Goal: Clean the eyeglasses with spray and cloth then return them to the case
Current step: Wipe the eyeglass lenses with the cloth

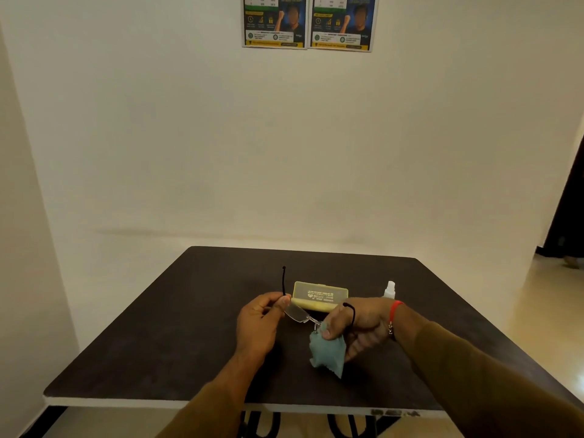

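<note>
Rimless eyeglasses (297, 312) with thin black temples are held above the dark table (158, 343). My left hand (259, 324) pinches the left lens edge, and one temple sticks up beyond it. My right hand (357, 325) presses a teal cloth (327, 350) around the other lens, which the cloth hides; the second temple curls over my fingers. An open yellow case (319, 295) lies just behind the glasses. A small white spray bottle (390, 289) stands upright behind my right wrist.
The table's far edge meets a plain white wall with two posters (308, 22) high up. A dark doorway (568, 216) opens at the far right. Black table legs (262, 425) show below the near edge.
</note>
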